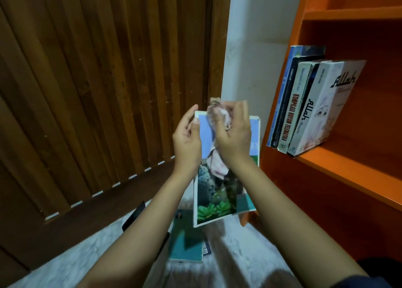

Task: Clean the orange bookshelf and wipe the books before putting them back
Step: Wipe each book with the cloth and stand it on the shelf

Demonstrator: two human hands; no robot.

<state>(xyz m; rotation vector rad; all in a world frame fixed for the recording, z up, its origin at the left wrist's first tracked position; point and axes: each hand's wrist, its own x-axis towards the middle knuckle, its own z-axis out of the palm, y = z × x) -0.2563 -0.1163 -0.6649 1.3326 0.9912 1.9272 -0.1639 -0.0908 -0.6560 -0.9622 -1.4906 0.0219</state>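
Observation:
I hold a large picture book [215, 200] upright in front of me, its cover showing a stone head and green plants. My left hand [188, 139] grips its upper left edge, thumb on the cover. My right hand [233, 133] clutches a crumpled pale cloth [217, 163] and presses it against the top of the cover. The orange bookshelf [352, 170] stands at the right. Several books [304, 105] lean together on its middle shelf.
More books [187, 242] lie on the pale marbled floor [239, 255] under my arms, a teal one on top. A dark slatted wooden door [97, 92] fills the left. A white wall strip [250, 59] separates door and shelf.

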